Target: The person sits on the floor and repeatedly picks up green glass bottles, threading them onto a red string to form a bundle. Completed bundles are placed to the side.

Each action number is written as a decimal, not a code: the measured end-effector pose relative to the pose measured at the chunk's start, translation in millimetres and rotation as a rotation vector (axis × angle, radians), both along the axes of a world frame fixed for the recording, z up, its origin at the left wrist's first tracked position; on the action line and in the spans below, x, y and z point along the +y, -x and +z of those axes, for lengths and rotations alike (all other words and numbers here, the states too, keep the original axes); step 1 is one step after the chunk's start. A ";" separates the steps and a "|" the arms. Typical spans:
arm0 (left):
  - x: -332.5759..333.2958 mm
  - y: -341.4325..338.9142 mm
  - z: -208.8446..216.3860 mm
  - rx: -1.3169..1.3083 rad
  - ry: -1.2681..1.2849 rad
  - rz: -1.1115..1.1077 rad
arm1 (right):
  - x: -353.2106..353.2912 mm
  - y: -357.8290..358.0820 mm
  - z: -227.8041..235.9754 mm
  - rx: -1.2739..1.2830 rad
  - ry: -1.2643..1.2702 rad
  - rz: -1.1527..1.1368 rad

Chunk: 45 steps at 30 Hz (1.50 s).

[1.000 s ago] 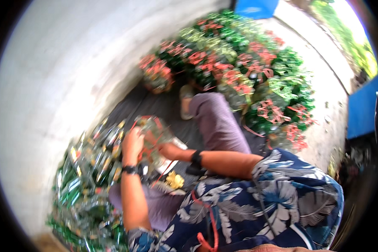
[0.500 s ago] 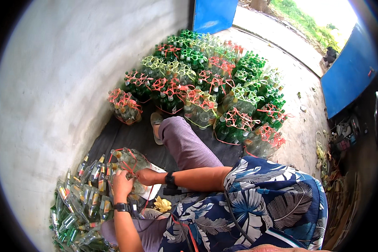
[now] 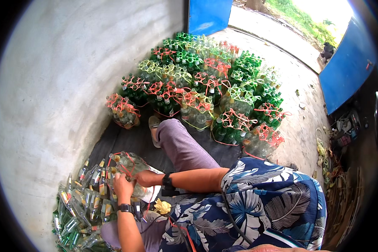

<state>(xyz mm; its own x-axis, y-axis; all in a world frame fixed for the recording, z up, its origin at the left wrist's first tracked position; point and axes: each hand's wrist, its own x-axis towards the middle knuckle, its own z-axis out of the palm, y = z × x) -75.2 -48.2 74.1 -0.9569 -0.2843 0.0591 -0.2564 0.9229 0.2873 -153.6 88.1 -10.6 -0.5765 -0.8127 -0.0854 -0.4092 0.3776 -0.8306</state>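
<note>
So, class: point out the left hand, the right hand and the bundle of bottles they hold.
left hand (image 3: 122, 185), head view, back of the hand.
right hand (image 3: 145, 178), head view, knuckles.
bundle of bottles (image 3: 128, 163), head view, clear glass on top.

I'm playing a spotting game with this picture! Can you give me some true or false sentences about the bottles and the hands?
1. Both hands are on a bundle of clear glass bottles. True: the left hand and the right hand grip it.
2. The tied bottle bundles stand in front of the person. True.
3. The loose bottles lie on the person's right. False: they lie on the left, by the grey wall.
4. The door is red. False: it is blue.
5. The person wears a flowered shirt. True.
</note>
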 end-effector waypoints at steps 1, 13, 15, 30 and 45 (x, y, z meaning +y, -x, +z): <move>-0.9 -0.6 -1.1 -0.007 -0.004 0.009 | 2.1 2.2 5.9 0.044 -0.039 0.032; 8.2 -1.3 -18.1 0.100 0.143 0.124 | 9.7 15.3 18.9 0.119 0.140 0.000; 13.4 -1.0 -17.6 0.102 0.173 0.185 | 11.3 15.2 23.4 0.084 0.177 0.003; 18.0 -9.1 -37.6 0.181 0.361 0.279 | 30.3 16.1 35.3 0.167 0.256 0.002; -0.3 -12.3 -26.8 0.241 0.242 0.236 | 41.9 14.5 42.6 0.092 0.064 0.074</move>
<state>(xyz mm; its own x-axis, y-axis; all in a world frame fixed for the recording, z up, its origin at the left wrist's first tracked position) -62.8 -48.5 47.3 -0.8179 -0.4443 0.3654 -0.4209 0.8952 0.1465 -168.1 130.0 32.0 -0.5178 -0.8553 0.0184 -0.5095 0.2911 -0.8097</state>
